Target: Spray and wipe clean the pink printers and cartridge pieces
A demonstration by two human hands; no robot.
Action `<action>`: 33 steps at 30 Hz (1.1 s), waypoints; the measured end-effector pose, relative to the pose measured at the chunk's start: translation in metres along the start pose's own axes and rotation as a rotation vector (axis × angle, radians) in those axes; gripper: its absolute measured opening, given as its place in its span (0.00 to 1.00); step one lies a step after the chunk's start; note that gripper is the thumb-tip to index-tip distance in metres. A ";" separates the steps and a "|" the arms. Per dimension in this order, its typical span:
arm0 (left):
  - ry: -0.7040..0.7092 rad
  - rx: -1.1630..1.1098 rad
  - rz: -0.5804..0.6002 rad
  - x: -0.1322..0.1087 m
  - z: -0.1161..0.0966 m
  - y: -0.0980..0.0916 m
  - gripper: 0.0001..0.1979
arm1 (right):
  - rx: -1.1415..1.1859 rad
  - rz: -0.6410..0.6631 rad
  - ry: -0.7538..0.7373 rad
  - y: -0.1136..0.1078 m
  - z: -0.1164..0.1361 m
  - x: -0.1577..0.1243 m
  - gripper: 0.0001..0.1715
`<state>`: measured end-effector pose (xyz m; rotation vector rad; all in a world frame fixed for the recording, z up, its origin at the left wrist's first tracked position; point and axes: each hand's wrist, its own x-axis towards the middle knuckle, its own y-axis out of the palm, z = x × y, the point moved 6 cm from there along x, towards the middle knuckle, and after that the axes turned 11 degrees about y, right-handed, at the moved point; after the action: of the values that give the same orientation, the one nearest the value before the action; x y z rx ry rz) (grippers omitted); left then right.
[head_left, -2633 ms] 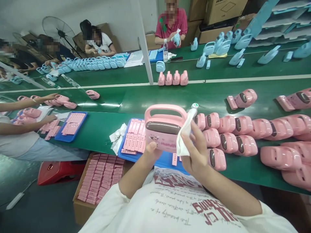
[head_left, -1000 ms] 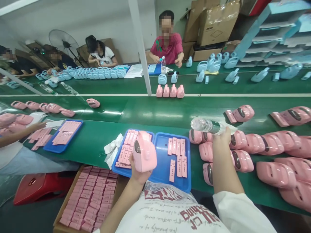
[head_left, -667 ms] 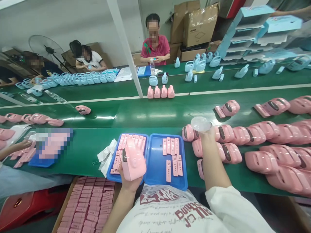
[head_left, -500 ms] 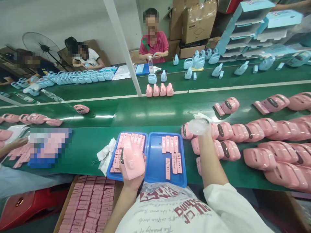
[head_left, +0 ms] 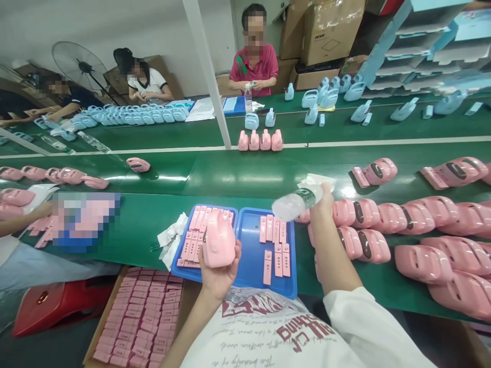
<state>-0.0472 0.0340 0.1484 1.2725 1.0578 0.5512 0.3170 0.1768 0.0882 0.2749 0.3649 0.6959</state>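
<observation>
My left hand (head_left: pixel 218 270) grips a pink handled device (head_left: pixel 218 240) above the left blue tray (head_left: pixel 179 266), which is filled with pink strips. My right hand (head_left: pixel 321 203) reaches out over the green table and holds a clear plastic bottle (head_left: pixel 293 202) tipped on its side, together with a white cloth (head_left: pixel 315 180). The right blue tray (head_left: pixel 251 266) holds several loose pink strips (head_left: pixel 273 240). Rows of pink devices (head_left: pixel 368 225) lie just right of my right arm.
A cardboard box of pink strips (head_left: pixel 143 319) sits below the table edge at the left. A crumpled white cloth (head_left: pixel 171 240) lies left of the trays. Three upright pink devices (head_left: pixel 260 140) stand across the belt. Other people work at the left and far side, among blue devices (head_left: pixel 134 115).
My right hand left the pink device, reached right to the bottle among the pink devices and tipped it sideways with the cloth. My left hand lowered the device over the left tray.
</observation>
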 end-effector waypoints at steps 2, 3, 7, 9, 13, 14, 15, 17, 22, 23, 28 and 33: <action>0.005 -0.013 -0.009 0.004 -0.002 0.002 0.48 | -0.108 -0.122 -0.108 0.002 0.009 0.005 0.21; 0.018 0.001 -0.013 0.006 -0.004 0.004 0.48 | -0.173 -0.155 -0.170 0.006 0.013 0.005 0.20; 0.082 0.117 -0.034 0.015 -0.006 0.018 0.45 | -0.443 0.002 -0.345 0.039 0.011 -0.008 0.17; 0.105 0.180 -0.034 0.020 -0.003 0.027 0.43 | -0.554 0.138 -0.384 0.051 0.000 -0.020 0.14; 0.164 0.283 -0.026 0.027 0.006 0.046 0.44 | -0.690 0.276 -0.435 0.052 -0.012 -0.034 0.11; 0.175 0.297 -0.026 0.028 0.009 0.050 0.43 | -0.752 0.287 -0.479 0.052 -0.009 -0.034 0.11; 0.182 0.305 -0.027 0.029 0.012 0.054 0.43 | -0.824 0.282 -0.536 0.052 -0.005 -0.034 0.11; 0.194 0.316 -0.022 0.031 0.017 0.061 0.41 | -0.956 0.233 -0.653 0.055 0.010 -0.034 0.13; 0.270 0.402 0.002 0.030 0.031 0.072 0.44 | -0.981 0.134 -0.702 0.061 0.072 -0.080 0.25; 0.297 0.430 0.001 0.030 0.033 0.073 0.45 | -0.943 0.137 -0.699 0.061 0.085 -0.102 0.26; 0.467 0.558 -0.002 0.028 0.040 0.084 0.43 | -0.559 0.334 -0.949 0.056 0.129 -0.236 0.11; 0.573 0.609 0.004 0.028 0.043 0.093 0.41 | -0.602 0.468 -1.138 0.062 0.116 -0.285 0.29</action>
<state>0.0223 0.0600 0.2242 1.6903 1.7949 0.6408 0.1280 0.0182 0.2814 0.1413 -1.0129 0.9524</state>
